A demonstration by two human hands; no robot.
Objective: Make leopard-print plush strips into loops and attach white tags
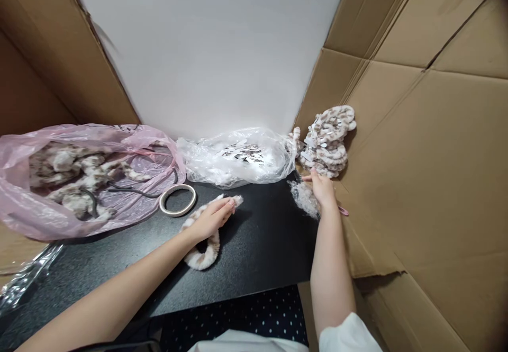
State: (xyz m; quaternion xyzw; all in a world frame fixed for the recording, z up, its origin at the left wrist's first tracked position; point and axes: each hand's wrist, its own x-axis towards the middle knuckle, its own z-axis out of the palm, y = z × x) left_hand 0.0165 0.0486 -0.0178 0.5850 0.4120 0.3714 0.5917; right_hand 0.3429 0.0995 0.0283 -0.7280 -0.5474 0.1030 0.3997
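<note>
My left hand (216, 217) is closed on a fluffy white-and-brown plush band (202, 259), bent into a loop that rests on the dark tabletop (257, 256). The band's end (238, 200) sticks out past my fingertips. At the table's right edge, my right hand (323, 189) reaches down beside a clump of white stuffing fluff (305, 198). Its fingers look closed, mostly hidden behind the back of the hand, and what they hold cannot be made out. A pink handle-like end (343, 211) shows by that wrist; the remainder is covered.
A pink plastic bag (24, 172) with plush pieces and dark strips lies left, beside a tape roll (178, 200). A clear bag (198, 164) of small white-and-dark pieces sits at the back. Finished-looking plush bands (329, 140) are piled right, against a cardboard wall (428, 172).
</note>
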